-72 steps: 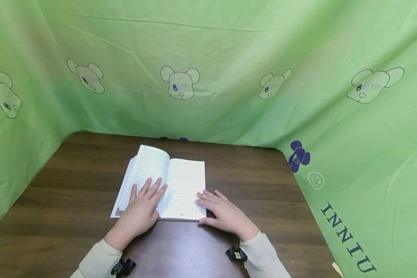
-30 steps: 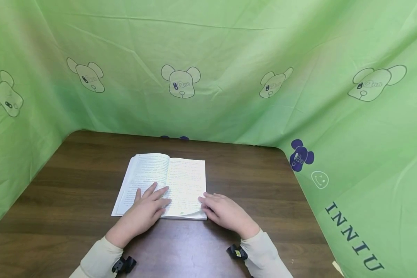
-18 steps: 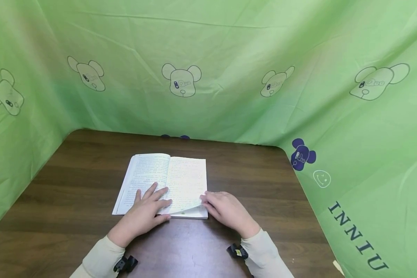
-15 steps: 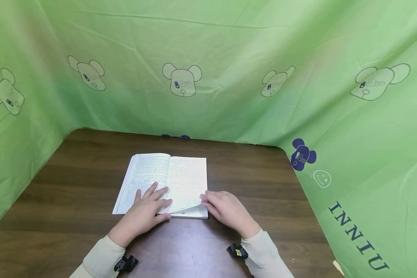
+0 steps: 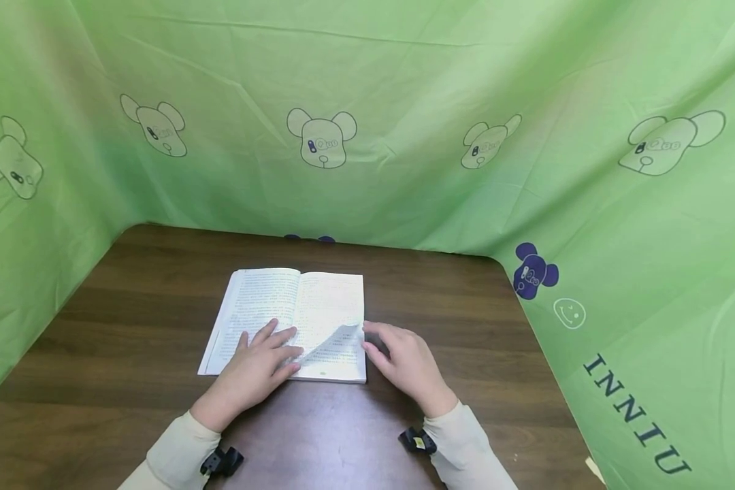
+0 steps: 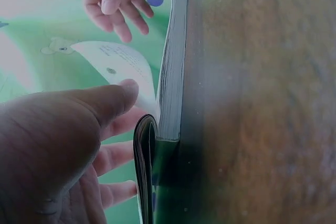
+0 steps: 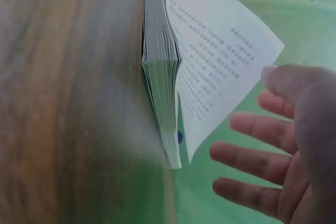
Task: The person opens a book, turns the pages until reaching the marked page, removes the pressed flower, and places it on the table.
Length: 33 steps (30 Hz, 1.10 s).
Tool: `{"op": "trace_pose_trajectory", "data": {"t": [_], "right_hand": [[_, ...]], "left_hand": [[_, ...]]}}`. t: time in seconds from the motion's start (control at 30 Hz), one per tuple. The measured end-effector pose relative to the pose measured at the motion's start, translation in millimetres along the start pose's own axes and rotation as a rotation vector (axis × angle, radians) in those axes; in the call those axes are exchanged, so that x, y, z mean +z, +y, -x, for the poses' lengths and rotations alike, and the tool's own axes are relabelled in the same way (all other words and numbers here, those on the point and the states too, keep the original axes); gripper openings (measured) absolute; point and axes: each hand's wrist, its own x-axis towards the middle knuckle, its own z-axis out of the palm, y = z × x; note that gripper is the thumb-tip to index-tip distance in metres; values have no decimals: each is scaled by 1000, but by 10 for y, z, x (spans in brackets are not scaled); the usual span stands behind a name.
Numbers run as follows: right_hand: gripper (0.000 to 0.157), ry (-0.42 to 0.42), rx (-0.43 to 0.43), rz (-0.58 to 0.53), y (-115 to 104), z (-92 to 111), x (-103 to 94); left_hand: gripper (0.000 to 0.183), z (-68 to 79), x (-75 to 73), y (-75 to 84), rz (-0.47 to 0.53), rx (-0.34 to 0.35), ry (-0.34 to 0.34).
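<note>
Right hand (image 5: 404,357) apparently lifted page (image 5: 337,338) higher.

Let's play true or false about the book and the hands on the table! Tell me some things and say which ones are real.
1. The book lies open on the brown table. True.
2. The left hand rests flat on the left page. True.
3. The right hand is lifting the corner of a page. True.
4. The book is closed with its cover facing up. False: it is open, and printed pages show.
5. The cloth around the table is red with stars. False: it is green with bear heads drawn on it.
</note>
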Motion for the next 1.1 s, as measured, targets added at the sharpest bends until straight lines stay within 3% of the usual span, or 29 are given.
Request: {"op": "trace_pose_trajectory", "data": {"t": [0.1, 0.23, 0.5, 0.67, 0.87, 1.1], "right_hand": [[25, -34, 29, -14, 5, -4, 11], [24, -135, -2, -20, 13, 0, 24], [47, -407, -80, -74, 9, 49, 31], [56, -482, -76, -97, -11, 60, 22], [59, -503, -66, -90, -15, 68, 23], [55, -494, -68, -87, -4, 78, 31]], "left_hand": [[40, -5, 11, -21, -3, -9, 35], [57, -13, 15, -41, 20, -31, 94], [97, -48, 4, -86, 28, -1, 281], [113, -35, -28, -101, -66, 45, 362], [97, -27, -58, -100, -154, 103, 311], [83, -16, -54, -87, -142, 97, 216]]}}
